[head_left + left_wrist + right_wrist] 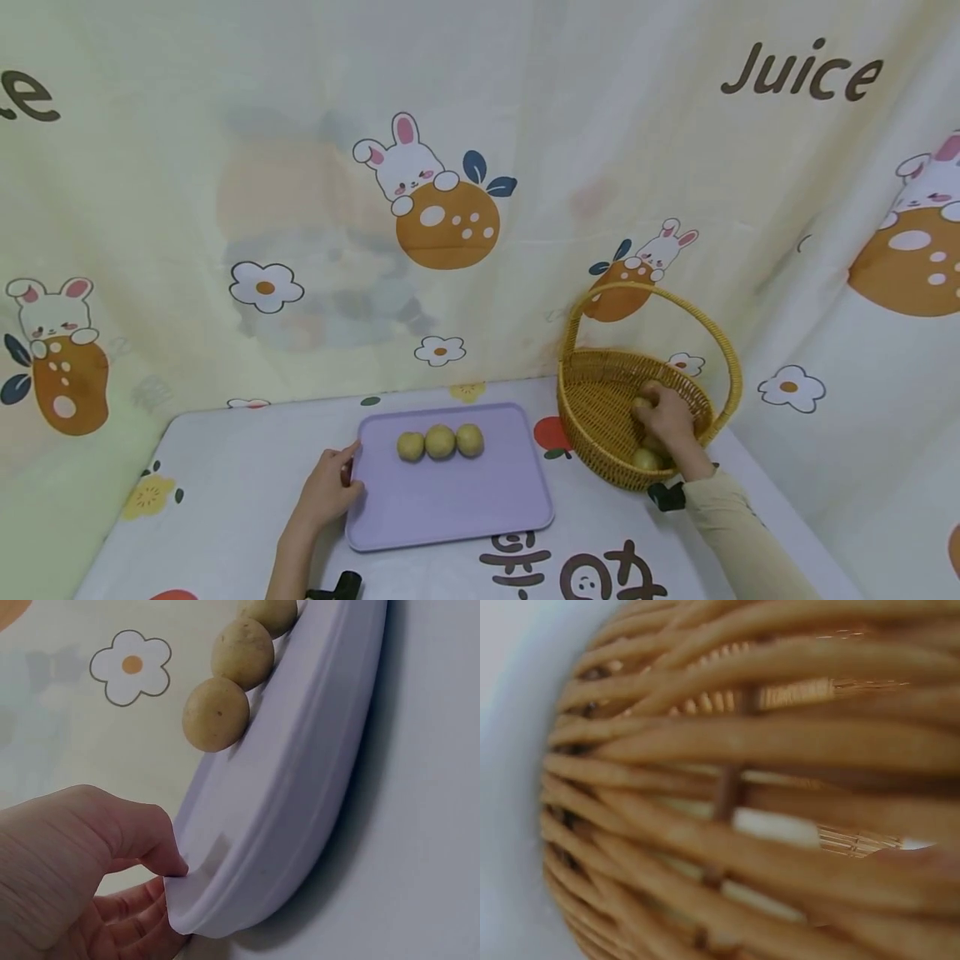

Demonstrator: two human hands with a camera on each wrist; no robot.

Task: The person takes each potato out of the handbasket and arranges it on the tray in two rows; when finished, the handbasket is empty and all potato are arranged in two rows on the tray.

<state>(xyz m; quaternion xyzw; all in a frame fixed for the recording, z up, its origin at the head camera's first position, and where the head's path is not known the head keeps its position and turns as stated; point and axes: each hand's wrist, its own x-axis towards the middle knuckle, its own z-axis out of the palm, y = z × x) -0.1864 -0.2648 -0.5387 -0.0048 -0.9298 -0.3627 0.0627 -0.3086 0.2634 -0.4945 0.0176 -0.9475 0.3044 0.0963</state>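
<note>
Over my feed, the right hand [670, 418] gripped a potato [641, 406] inside the basket [596, 454] at the table's [217, 500] back right corner; leftward lay the tray [450, 504], long axis sideways, its left edge pinched by the left hand [327, 490].

The tray [450, 508] is light purple, the potatoes [440, 442] are yellowy brown, the wicker basket [600, 462] is golden, the cream curtain [577, 92] has white bunnies [408, 170]
</note>
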